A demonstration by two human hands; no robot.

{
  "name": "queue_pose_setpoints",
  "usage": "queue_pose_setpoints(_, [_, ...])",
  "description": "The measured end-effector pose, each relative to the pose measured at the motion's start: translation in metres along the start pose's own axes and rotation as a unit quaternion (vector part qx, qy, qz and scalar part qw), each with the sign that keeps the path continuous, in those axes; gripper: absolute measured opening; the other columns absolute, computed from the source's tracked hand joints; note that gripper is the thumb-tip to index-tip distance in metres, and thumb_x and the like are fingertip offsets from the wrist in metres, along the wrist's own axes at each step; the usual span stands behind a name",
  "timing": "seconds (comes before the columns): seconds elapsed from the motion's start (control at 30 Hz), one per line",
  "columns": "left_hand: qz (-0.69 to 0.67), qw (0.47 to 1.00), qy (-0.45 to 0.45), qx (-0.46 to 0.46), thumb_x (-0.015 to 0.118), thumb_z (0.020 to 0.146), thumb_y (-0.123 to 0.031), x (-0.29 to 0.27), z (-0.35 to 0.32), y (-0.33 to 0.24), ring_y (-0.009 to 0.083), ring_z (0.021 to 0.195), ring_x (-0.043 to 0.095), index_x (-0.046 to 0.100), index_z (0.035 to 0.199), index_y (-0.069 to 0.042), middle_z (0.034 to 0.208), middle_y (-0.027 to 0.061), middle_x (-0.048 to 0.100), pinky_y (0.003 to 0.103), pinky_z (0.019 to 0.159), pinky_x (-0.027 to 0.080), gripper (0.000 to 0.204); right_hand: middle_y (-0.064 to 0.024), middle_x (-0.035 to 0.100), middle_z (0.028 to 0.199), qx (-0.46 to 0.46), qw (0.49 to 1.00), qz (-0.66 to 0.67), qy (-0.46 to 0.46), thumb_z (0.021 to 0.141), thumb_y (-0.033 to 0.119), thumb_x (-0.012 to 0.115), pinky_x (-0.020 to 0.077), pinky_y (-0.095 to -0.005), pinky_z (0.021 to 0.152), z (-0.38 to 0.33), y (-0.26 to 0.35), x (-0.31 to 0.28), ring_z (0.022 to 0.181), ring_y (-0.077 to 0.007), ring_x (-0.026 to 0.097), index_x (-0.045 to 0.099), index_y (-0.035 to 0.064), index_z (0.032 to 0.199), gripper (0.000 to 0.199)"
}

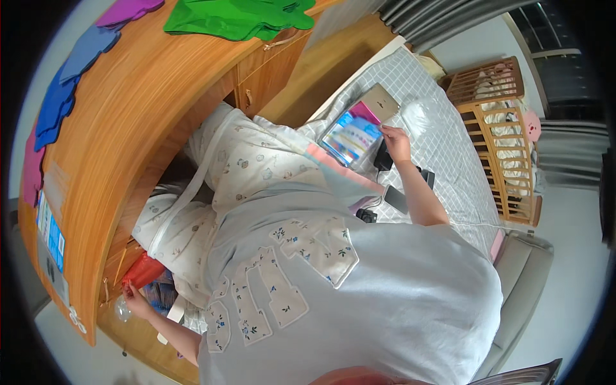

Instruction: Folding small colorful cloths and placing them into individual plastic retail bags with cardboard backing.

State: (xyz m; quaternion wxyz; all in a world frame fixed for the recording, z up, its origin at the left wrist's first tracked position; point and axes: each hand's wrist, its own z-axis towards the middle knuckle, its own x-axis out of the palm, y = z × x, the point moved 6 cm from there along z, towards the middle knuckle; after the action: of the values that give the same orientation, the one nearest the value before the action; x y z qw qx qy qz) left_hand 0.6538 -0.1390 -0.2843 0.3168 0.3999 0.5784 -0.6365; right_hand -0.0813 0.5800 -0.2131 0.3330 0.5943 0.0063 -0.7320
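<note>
My right hand (396, 142) reaches out over the bed and pinches the near edge of a flat box (378, 102) with a tan top. A blue and pink colourful package (351, 138) lies right beside its fingers. Low on the left, my left hand (135, 299) is by the open space under the wooden desk (128, 128), fingers against a red pouch (144, 269). A clear plastic thing (122, 311) sits just below that hand. Whether the left fingers grip anything is hidden. My grey shirt and floral lap fill the middle.
Green (237, 18), blue (70, 83) and purple (128, 9) cloths lie on the desk top. The bed has a grey checked cover (443, 154) with a black phone (396, 199) and small black gadgets on it. A wooden crib (507, 141) stands beyond the bed.
</note>
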Motion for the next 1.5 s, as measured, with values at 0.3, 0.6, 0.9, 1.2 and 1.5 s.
queue_pose_setpoints(0.3, [0.327,0.942,-0.012,-0.080,0.057,0.094,-0.061,-0.029,-0.022,0.004,0.0432,0.101,0.068,0.065,0.127,-0.007,0.109,0.0215,0.072,0.051,0.086,0.054,0.063,-0.0160,0.072,0.114,-0.053,0.989,-0.118,0.070,0.082,0.020,0.065,0.0500,-0.0467,0.099,0.013,0.016,0.081,0.110,-0.0366,0.065,0.079,0.0122,0.103,0.026])
queue_pose_setpoints(0.6, [-0.017,0.997,-0.068,-0.043,0.062,0.098,-0.042,-0.027,-0.034,-0.059,0.0314,0.084,0.069,0.068,0.122,-0.009,0.096,0.0163,0.073,0.040,0.079,0.054,0.041,-0.0262,0.064,0.118,-0.068,0.978,-0.100,0.168,0.086,0.035,0.070,0.0471,-0.0510,0.098,0.024,0.022,0.106,0.111,-0.0442,0.060,0.068,0.0017,0.120,0.047])
queue_pose_setpoints(0.9, [-0.482,0.784,-0.275,0.278,0.036,0.111,-0.039,-0.176,-0.150,-0.219,0.0058,0.053,0.047,0.067,0.119,0.001,0.059,-0.0022,0.052,0.023,0.049,0.032,0.051,-0.0224,0.061,0.115,-0.235,0.963,0.077,0.108,0.085,0.006,0.061,0.0430,-0.0494,0.100,0.053,0.137,0.098,0.112,-0.0404,0.055,0.065,-0.0005,0.110,0.026])
queue_pose_setpoints(1.2, [-0.501,0.436,0.136,0.735,0.042,0.101,-0.065,-0.269,-0.216,-0.450,0.0149,0.054,0.051,0.061,0.115,-0.026,0.082,0.0043,0.063,0.027,0.046,0.031,0.046,-0.0195,0.060,0.119,-0.269,0.912,0.226,0.210,0.081,-0.003,0.061,0.0432,-0.0450,0.102,0.039,0.269,0.147,0.115,-0.0396,0.055,0.063,0.0019,0.111,0.030])
queue_pose_setpoints(1.5, [-0.497,0.379,0.116,0.772,0.044,0.101,-0.064,-0.301,-0.137,-0.467,0.0166,0.055,0.052,0.054,0.129,-0.025,0.084,0.0062,0.065,0.029,0.046,0.033,0.049,-0.0107,0.067,0.099,-0.579,0.745,0.284,0.169,0.074,-0.005,0.067,0.0499,-0.0381,0.071,0.045,0.445,0.063,0.085,-0.0292,0.065,0.071,0.0103,0.094,0.026])
